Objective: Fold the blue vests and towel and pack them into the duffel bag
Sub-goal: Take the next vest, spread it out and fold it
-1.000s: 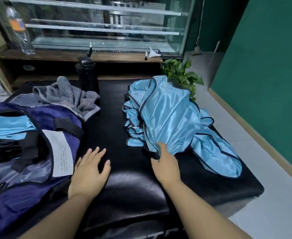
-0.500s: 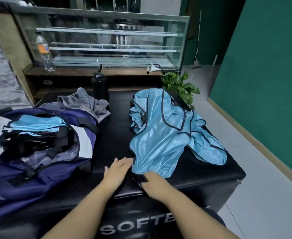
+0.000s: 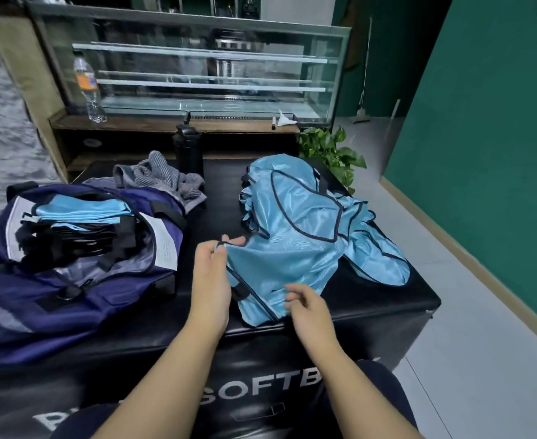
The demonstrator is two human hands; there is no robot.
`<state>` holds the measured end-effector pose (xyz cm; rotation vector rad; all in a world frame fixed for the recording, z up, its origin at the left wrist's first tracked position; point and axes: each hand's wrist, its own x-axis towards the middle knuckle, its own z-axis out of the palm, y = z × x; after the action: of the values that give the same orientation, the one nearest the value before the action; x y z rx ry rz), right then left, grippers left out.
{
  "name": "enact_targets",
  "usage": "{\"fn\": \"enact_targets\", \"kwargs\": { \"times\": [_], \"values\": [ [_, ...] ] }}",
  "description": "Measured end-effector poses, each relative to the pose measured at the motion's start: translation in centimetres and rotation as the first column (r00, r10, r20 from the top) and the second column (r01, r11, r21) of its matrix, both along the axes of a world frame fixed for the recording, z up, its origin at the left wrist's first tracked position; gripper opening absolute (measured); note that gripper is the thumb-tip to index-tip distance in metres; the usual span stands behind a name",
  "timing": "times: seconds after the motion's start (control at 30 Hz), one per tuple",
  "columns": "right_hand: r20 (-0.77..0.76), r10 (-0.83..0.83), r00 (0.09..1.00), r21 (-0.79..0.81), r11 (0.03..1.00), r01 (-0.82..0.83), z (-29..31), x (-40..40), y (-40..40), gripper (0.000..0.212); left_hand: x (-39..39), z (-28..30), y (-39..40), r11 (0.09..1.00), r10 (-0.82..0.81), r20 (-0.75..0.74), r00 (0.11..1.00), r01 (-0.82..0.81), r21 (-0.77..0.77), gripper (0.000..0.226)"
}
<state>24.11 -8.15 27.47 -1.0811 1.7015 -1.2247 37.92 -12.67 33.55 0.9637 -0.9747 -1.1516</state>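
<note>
A light blue vest (image 3: 292,236) with dark trim lies spread on the black padded box (image 3: 387,312), on top of a heap of more blue vests (image 3: 378,251). My left hand (image 3: 211,277) pinches the vest's near left corner. My right hand (image 3: 308,308) grips its lower hem near the box's front edge. At the left the navy duffel bag (image 3: 70,280) lies open, with folded blue vests (image 3: 83,210) inside. A grey striped towel (image 3: 162,179) sits crumpled behind the bag.
A black bottle (image 3: 188,150) stands at the back of the box. Behind it runs a wooden counter (image 3: 165,125) with a glass display case and a clear water bottle (image 3: 88,87). A green plant (image 3: 333,153) sits at the back right. Tiled floor lies to the right.
My right hand pulled the top vest toward me off the heap. My left hand left the box surface and took the vest's corner. Both hands now hold it. The view rose.
</note>
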Motion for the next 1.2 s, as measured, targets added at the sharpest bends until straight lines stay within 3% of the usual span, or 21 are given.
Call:
{"fn": "enact_targets", "kwargs": {
  "times": [0.07,0.17,0.27,0.33,0.47,0.53,0.57,0.7,0.8,0.87,0.93,1.0,1.03,1.07,1.13,1.2],
  "values": [
    [-0.058,-0.134,0.989,-0.067,0.989,0.13,0.1,-0.6,0.0,0.025,0.5,0.8,0.4,0.999,-0.009,0.069,0.998,0.011,-0.034,0.019],
    [-0.124,-0.266,0.956,-0.138,0.959,0.249,0.3,-1.5,-0.2,0.024,1.6,0.6,0.7,0.995,0.007,0.312,0.95,0.023,-0.092,0.019],
    [-0.187,-0.319,0.929,-0.154,0.943,0.293,0.0,-2.0,-0.4,0.027,2.6,-0.6,0.1,0.999,-0.009,0.673,0.739,0.034,-0.024,0.011],
    [-0.217,-0.327,0.92,-0.15,0.942,0.299,-0.3,-2.3,-0.3,0.03,3.2,-1.5,-0.3,0.995,-0.085,0.801,0.592,0.01,0.098,0.009],
    [-0.216,-0.32,0.923,-0.146,0.945,0.293,-0.6,-2.5,-0.3,0.034,4.3,-3.5,-1.0,0.904,-0.403,0.851,0.335,0.0,0.428,0.021],
    [-0.203,-0.332,0.921,-0.144,0.941,0.307,-0.7,-2.8,-0.5,0.038,4.7,-4.2,-1.2,0.848,-0.52,0.83,0.2,0.004,0.53,0.037],
    [-0.197,-0.341,0.919,-0.14,0.938,0.318,-0.6,-2.9,-0.6,0.04,4.8,-4.6,-1.4,0.842,-0.531,0.828,0.182,0.002,0.539,0.043],
    [-0.141,-0.329,0.934,-0.081,0.944,0.32,-0.6,-4.1,-1.6,0.053,4.7,-5.3,-1.9,0.918,-0.377,0.877,0.3,-0.008,0.397,0.048],
    [-0.164,-0.204,0.965,0.001,0.978,0.207,-0.6,-5.0,-2.4,0.063,4.3,-6.1,-2.6,0.938,-0.313,0.815,0.487,0.025,0.346,0.066],
    [-0.287,-0.051,0.956,0.103,0.991,0.084,-0.8,-5.6,-2.7,0.067,4.0,-6.6,-2.6,0.928,-0.333,0.717,0.612,0.081,0.362,0.077],
    [-0.503,0.136,0.854,0.252,0.968,-0.006,-1.2,-5.9,-2.8,0.064,3.6,-7.2,-2.6,0.926,-0.323,0.629,0.708,0.1,0.363,0.079],
    [-0.584,0.196,0.788,0.302,0.953,-0.013,-1.0,-5.8,-3.0,0.044,3.4,-7.5,-2.8,0.933,-0.271,0.564,0.78,0.07,0.352,0.072],
    [-0.554,0.177,0.814,0.291,0.957,-0.01,-0.5,-5.7,-3.0,0.023,3.3,-7.3,-2.7,0.939,-0.244,0.544,0.803,0.056,0.339,0.066],
    [-0.5,0.147,0.853,0.254,0.967,-0.018,0.1,-5.5,-3.0,0.017,3.3,-7.0,-2.7,0.939,-0.222,0.518,0.826,0.039,0.341,0.062],
    [-0.354,0.111,0.929,0.274,0.962,-0.01,1.3,-5.4,-3.0,0.04,3.2,-6.2,-2.6,0.915,-0.198,0.413,0.889,0.017,0.402,0.05],
    [-0.215,0.089,0.973,0.372,0.928,-0.003,2.5,-5.4,-2.8,0.046,3.6,-5.5,-2.7,0.89,-0.197,0.312,0.929,0.036,0.454,0.028]
  ]
}}
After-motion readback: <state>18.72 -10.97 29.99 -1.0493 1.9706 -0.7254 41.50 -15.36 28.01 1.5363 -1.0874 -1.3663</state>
